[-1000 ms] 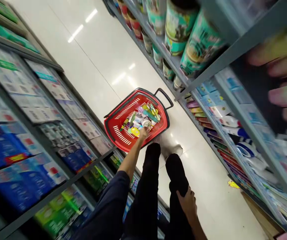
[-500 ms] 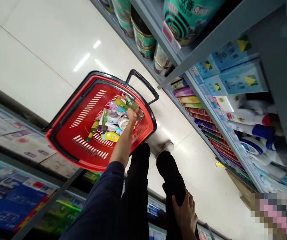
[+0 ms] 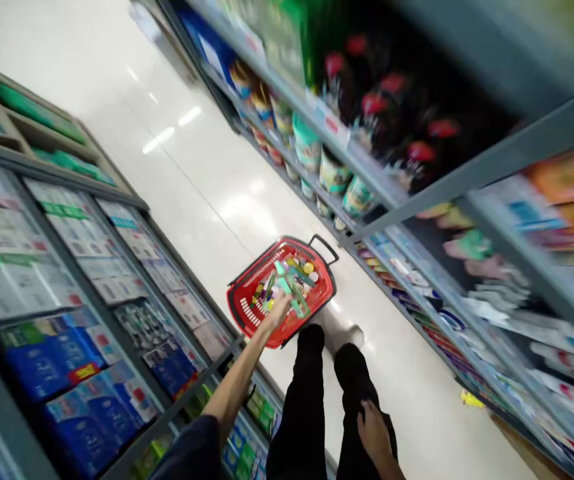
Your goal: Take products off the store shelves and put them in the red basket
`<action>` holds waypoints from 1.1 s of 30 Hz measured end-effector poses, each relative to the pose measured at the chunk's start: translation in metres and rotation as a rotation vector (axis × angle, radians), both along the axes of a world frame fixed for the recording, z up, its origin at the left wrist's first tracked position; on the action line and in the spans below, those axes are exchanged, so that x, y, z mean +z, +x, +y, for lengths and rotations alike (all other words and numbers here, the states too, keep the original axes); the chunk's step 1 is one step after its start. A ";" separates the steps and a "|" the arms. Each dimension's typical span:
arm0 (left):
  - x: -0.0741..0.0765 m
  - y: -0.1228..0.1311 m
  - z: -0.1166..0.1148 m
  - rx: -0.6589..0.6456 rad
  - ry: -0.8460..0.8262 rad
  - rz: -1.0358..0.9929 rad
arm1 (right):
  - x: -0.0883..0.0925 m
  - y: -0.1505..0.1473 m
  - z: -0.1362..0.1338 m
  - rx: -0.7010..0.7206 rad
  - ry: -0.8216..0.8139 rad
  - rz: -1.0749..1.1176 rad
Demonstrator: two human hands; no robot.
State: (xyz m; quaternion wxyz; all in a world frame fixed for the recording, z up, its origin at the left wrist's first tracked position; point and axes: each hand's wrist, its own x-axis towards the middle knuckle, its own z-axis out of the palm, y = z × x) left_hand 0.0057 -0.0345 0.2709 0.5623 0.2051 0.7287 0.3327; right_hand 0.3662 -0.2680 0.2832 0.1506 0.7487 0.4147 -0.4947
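Blur hides your left hand [image 3: 277, 313] at the red basket [image 3: 259, 267], so you can't tell whether its fingers are apart or clamped. A green packet [image 3: 291, 287] smears above the goods. The basket now sits farther off, your arm straighter. Your right hand [image 3: 374, 433] rests on your trouser leg [image 3: 354, 427], fingers apart.

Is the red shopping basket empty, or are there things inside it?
Not empty: the basket holds a heap of colourful packages.
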 end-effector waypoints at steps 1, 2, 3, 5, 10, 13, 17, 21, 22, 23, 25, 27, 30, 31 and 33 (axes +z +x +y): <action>0.037 0.008 -0.001 -0.009 0.029 -0.051 | 0.019 -0.009 0.009 -0.023 0.046 0.066; 0.073 0.018 -0.002 -0.025 0.053 -0.102 | 0.040 -0.020 0.018 -0.045 0.102 0.127; 0.108 0.030 -0.004 -0.051 0.072 -0.152 | 0.061 -0.030 0.029 -0.066 0.164 0.182; 0.173 0.056 -0.012 -0.128 0.109 -0.237 | 0.108 -0.048 0.053 -0.114 0.301 0.289; 0.302 0.122 -0.048 -0.259 0.172 -0.429 | 0.267 -0.048 0.124 -0.345 0.750 0.596; 0.374 0.160 -0.062 -0.549 0.310 -0.436 | 0.381 -0.017 0.147 -0.422 1.030 0.747; 0.469 0.212 -0.070 -0.776 0.618 -0.567 | 0.500 0.042 0.142 -0.297 1.230 0.836; 0.535 0.259 -0.076 -0.822 0.778 -0.478 | 0.571 0.101 0.122 -0.210 1.323 0.832; 0.548 0.268 -0.078 -0.835 0.803 -0.449 | 0.584 0.113 0.117 -0.176 1.339 0.812; 0.560 0.276 -0.078 -0.839 0.829 -0.424 | 0.596 0.123 0.113 -0.131 1.357 0.782; 0.584 0.289 -0.078 -0.844 0.877 -0.379 | 0.617 0.140 0.108 -0.038 1.389 0.720; 0.607 0.298 -0.074 -0.865 0.916 -0.326 | 0.633 0.150 0.106 0.010 1.420 0.673; 0.635 0.306 -0.066 -0.926 0.963 -0.189 | 0.647 0.157 0.108 0.008 1.455 0.636; 0.640 0.306 -0.063 -0.944 0.985 -0.144 | 0.648 0.157 0.108 0.005 1.463 0.628; 0.642 0.303 -0.056 -0.989 1.031 -0.092 | 0.645 0.154 0.110 0.004 1.467 0.613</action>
